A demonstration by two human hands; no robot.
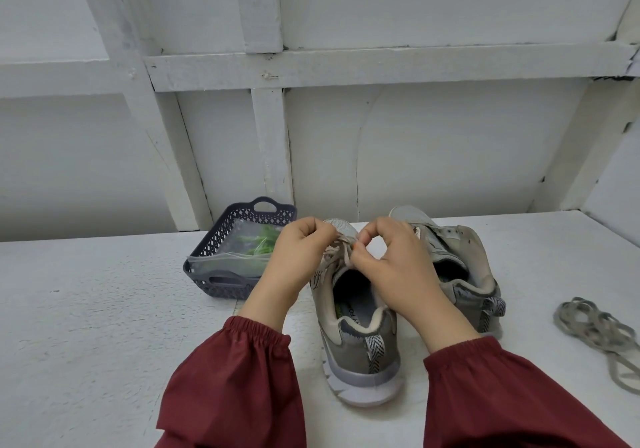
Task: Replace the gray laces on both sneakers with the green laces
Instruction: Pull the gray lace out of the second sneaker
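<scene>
Unlacing is in hand: your left hand [300, 257] and right hand [393, 262], fingers curled, both pinch the gray lace [326, 264] over the tongue of the near sneaker [358, 354]. Beside it the second sneaker [476, 257] looks already bare, with a loose gray lace [594, 328] lying further right. Next, draw this lace out eyelet by eyelet; green laces [265, 239] wait bagged in the basket [221, 290] to its left.

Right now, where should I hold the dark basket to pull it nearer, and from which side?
Probably by the near handle slot of the basket, coming from the near side. The slot faces the person and is uncovered, so fingers can hook in; the far handle means reaching over the bag.
</scene>
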